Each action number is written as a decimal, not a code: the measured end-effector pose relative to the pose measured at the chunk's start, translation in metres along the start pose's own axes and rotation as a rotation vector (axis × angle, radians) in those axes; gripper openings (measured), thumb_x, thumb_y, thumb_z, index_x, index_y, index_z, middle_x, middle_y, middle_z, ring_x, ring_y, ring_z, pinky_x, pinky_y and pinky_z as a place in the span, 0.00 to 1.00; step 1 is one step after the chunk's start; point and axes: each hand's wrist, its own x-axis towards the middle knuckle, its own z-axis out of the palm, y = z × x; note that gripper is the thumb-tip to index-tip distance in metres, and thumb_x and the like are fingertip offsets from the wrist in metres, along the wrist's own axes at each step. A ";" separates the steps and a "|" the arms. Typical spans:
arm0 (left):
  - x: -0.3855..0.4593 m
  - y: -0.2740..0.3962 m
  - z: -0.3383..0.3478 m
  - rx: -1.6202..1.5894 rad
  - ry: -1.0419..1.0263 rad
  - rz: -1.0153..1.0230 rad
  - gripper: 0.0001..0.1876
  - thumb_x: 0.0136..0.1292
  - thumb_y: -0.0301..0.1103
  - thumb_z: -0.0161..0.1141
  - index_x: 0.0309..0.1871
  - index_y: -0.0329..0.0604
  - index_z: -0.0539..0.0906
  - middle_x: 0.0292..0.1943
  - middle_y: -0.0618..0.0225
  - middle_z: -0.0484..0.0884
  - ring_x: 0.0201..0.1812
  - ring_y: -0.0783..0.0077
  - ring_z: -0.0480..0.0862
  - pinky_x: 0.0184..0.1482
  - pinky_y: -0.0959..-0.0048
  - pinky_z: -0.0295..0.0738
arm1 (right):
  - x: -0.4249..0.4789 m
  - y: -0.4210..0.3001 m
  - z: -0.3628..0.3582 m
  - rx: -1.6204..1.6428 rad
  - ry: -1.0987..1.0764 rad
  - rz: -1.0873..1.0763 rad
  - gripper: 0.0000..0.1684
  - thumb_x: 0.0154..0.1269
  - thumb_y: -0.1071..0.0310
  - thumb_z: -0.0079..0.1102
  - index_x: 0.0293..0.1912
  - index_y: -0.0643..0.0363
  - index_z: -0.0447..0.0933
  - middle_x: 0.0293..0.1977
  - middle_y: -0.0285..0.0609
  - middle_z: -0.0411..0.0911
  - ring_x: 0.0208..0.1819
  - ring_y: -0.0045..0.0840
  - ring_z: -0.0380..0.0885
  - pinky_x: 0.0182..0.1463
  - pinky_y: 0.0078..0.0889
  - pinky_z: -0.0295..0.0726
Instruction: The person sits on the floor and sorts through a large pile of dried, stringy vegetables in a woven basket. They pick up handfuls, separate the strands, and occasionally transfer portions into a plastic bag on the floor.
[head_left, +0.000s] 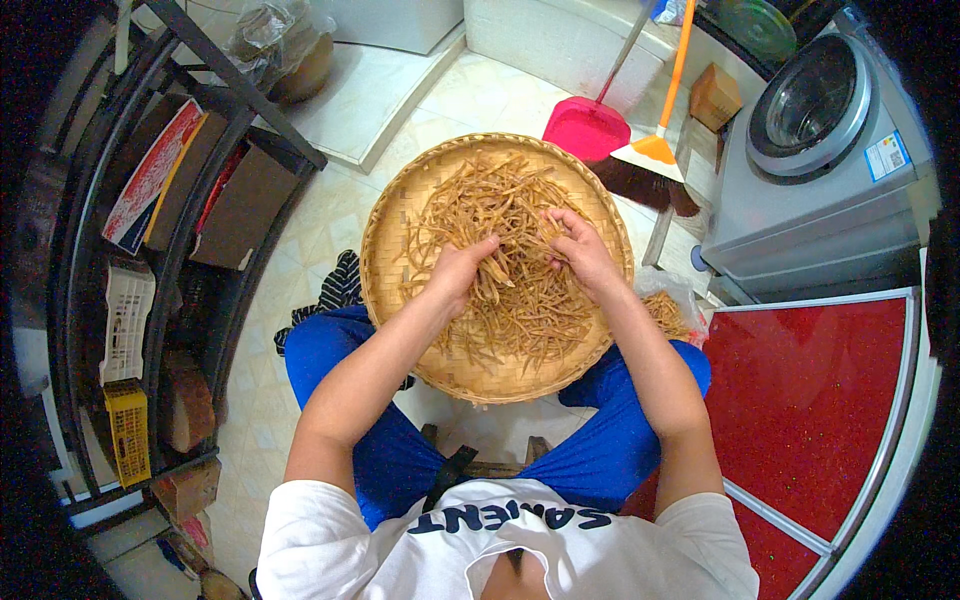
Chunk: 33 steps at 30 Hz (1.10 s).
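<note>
A round woven bamboo tray rests across my knees, heaped with thin, dried yellow-brown strips, perhaps a dried vegetable. Over the left half of the heap, my left hand is closed around a small bunch of the strips, its thumb on top and the ends pointing down to the right. My right hand pinches several strips between thumb and fingers over the right side of the heap. The hands are apart, with loose strips lying between and under them.
A clear plastic bag of similar strips lies right of the tray. Beyond stand a pink dustpan and a broom. A washing machine and red panels are at right; a black shelf rack with boxes and baskets is at left.
</note>
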 end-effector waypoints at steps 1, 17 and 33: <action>-0.001 0.000 0.002 0.006 -0.014 -0.006 0.17 0.59 0.29 0.59 0.50 0.31 0.73 0.39 0.59 0.81 0.37 0.67 0.82 0.40 0.67 0.79 | -0.001 -0.001 0.002 0.038 0.017 0.005 0.22 0.58 0.79 0.45 0.54 0.57 0.67 0.40 0.37 0.74 0.30 0.13 0.70 0.29 0.16 0.69; 0.000 -0.008 0.010 -0.119 -0.182 -0.098 0.11 0.61 0.32 0.57 0.43 0.36 0.78 0.35 0.62 0.82 0.36 0.68 0.83 0.41 0.69 0.79 | -0.002 0.012 0.033 0.249 0.025 -0.040 0.17 0.63 0.75 0.46 0.52 0.59 0.69 0.37 0.34 0.75 0.35 0.15 0.73 0.36 0.16 0.72; 0.007 -0.014 0.012 -0.163 -0.187 -0.042 0.18 0.61 0.39 0.58 0.52 0.41 0.74 0.46 0.65 0.79 0.45 0.69 0.80 0.47 0.67 0.76 | -0.014 0.009 0.050 -0.433 0.134 -0.418 0.22 0.63 0.70 0.47 0.57 0.58 0.69 0.53 0.51 0.69 0.58 0.35 0.66 0.61 0.33 0.63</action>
